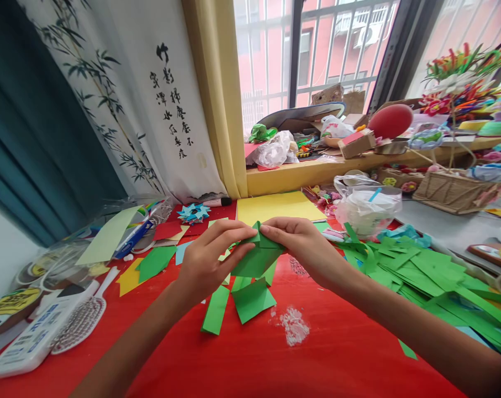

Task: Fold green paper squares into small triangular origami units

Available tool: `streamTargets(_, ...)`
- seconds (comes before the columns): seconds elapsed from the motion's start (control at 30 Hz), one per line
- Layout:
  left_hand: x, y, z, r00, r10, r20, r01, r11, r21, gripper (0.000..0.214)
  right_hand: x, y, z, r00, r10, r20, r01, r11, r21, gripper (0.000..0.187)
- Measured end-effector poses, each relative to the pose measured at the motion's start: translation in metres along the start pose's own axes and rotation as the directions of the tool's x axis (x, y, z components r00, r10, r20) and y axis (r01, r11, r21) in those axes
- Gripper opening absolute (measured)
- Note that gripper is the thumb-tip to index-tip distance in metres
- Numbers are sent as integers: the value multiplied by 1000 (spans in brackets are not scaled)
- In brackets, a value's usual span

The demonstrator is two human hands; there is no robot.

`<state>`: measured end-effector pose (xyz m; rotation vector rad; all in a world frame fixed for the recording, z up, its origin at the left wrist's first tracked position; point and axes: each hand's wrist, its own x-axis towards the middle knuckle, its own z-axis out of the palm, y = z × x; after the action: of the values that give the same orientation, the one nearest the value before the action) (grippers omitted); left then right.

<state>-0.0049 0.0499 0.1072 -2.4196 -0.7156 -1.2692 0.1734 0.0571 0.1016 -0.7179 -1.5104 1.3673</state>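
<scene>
Both hands meet over a red table (250,354), pinching a folded piece of green paper (256,257) held just above the tabletop. My left hand (211,257) grips its left corner with thumb and fingers closed. My right hand (302,240) pinches the top fold from the right. Below the hands lie loose green paper pieces (250,301) and a green strip (216,309). A yellow sheet (277,206) lies flat behind the hands.
A heap of green paper strips (420,276) covers the right side. A white hairbrush (82,318) and a remote (30,337) lie at the left. Clear plastic tub (368,207), woven basket (453,190), blue paper stars (193,212) and a cluttered windowsill (316,171) stand behind.
</scene>
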Motion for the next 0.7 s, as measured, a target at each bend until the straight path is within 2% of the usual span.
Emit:
streamTargets(0.13,0,-1,-1,999,40,21,-39,999,-30,21,-2,-2,0,1000,13,5,-13,1000,8,25)
streamTargets(0.37,-4,-5,-1,996,-51,70,59,992,-112,22,-2,-6,-2,999,23,27,-24,999,48,24)
streamTargets(0.7,-4,-4,-1,996,-32,86,46,986,-159,25,-3,-8,-1,999,27,25,-28,999,33,19)
